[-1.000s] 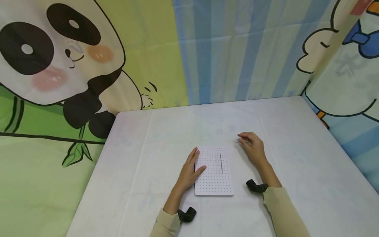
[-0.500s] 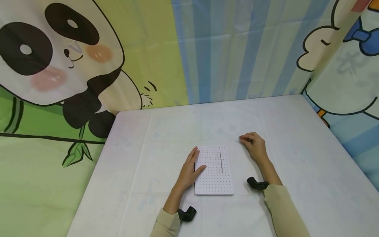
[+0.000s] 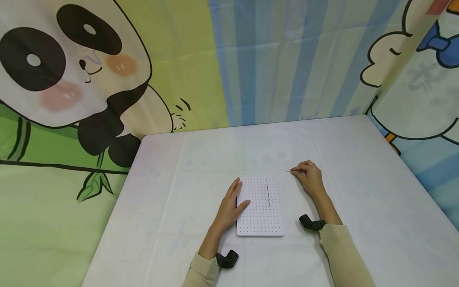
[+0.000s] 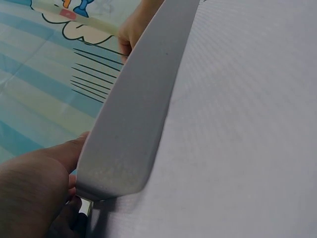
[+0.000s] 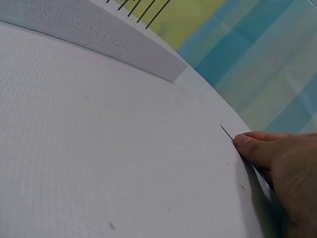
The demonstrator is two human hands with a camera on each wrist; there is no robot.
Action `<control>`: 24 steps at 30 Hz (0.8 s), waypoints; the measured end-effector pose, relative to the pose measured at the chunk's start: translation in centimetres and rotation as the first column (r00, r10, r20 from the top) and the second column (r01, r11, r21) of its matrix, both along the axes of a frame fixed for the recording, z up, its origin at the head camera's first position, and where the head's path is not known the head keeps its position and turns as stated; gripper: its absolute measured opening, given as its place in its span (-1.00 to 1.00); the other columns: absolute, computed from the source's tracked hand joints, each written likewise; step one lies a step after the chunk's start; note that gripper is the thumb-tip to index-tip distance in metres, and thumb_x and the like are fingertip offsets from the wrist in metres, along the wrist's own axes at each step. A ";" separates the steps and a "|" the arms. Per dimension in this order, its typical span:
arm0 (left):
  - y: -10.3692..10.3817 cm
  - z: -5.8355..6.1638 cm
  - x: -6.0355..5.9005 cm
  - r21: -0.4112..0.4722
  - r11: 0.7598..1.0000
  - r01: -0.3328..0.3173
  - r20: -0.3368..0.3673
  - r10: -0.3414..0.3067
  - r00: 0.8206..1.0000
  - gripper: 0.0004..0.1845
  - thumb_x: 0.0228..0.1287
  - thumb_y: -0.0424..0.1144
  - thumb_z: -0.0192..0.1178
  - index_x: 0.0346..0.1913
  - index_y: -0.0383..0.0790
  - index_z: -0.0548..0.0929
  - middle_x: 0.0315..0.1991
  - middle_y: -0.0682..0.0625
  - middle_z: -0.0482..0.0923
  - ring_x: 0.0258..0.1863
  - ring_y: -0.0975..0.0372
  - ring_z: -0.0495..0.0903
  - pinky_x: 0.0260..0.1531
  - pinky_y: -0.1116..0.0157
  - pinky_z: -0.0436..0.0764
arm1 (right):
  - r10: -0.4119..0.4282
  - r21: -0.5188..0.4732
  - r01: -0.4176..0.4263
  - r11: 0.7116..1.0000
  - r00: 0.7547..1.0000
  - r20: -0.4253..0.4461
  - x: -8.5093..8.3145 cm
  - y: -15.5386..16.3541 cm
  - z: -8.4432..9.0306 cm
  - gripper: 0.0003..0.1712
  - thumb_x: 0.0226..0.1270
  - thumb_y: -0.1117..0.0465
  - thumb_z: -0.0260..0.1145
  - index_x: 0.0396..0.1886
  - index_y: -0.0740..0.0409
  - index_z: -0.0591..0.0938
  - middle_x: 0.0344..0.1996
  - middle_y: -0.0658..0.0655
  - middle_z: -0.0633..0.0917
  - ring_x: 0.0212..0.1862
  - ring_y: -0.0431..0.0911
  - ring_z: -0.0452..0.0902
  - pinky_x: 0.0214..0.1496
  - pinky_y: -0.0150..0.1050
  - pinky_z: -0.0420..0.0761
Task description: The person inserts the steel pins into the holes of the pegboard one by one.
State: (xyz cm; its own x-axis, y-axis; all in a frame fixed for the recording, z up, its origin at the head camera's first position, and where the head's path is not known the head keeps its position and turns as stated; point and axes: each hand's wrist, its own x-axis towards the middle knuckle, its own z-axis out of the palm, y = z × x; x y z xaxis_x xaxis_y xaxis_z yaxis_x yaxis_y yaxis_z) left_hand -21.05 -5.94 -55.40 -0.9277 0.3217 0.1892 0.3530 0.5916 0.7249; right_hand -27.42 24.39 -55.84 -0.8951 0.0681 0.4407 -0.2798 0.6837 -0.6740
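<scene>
A white pegboard (image 3: 256, 227), dotted with rows of small holes, lies on the table. Along its right part several thin dark pins (image 3: 268, 193) form a line; both wrist views show them standing up from the board. My left hand (image 3: 227, 209) rests at the board's left edge, fingers fairly straight along the side and thumb laid over the top. Beyond the board's far right corner, my right hand (image 3: 311, 180) pinches a thin dark pin (image 5: 227, 133) between thumb and index finger, low over the cloth, its tip pointing left. Part of that pin is hidden by the hand.
A white cloth (image 3: 201, 159) covers the table. Behind it hangs a curtain (image 3: 272, 59) printed with a panda and blue stripes. Small dark specks (image 5: 242, 187) dot the cloth near the right hand. Black devices (image 3: 227, 259) are worn at both wrists.
My right hand has shifted slightly right, and its fingers have closed in more on the pin. The left hand and the pegboard stay where they were.
</scene>
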 end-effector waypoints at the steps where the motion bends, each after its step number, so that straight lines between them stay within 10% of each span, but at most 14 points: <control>1: 0.0 0.0 0.0 0.003 1.000 0.000 0.002 0.000 1.000 -0.27 0.24 -0.08 0.19 0.38 -0.30 0.17 0.44 0.00 -0.04 0.39 0.17 0.00 0.30 0.17 0.13 | 0.001 -0.001 -0.001 1.000 1.000 0.000 0.0 0.0 0.0 -0.96 0.00 0.34 0.44 -0.50 0.24 0.72 -0.37 0.16 0.58 -0.35 -0.02 0.45 -0.37 -0.24 0.43; 24: -0.1 -0.1 0.0 0.023 1.000 0.014 -0.013 -0.014 1.000 -0.27 0.25 -0.10 0.19 0.38 -0.32 0.16 0.44 0.00 -0.04 0.38 0.17 0.00 0.31 0.18 0.11 | 0.004 -0.097 -0.007 0.995 0.999 -0.036 0.2 0.0 0.1 -0.90 0.12 0.26 0.38 -0.41 0.22 0.71 -0.37 0.11 0.61 -0.31 -0.14 0.48 -0.29 -0.43 0.44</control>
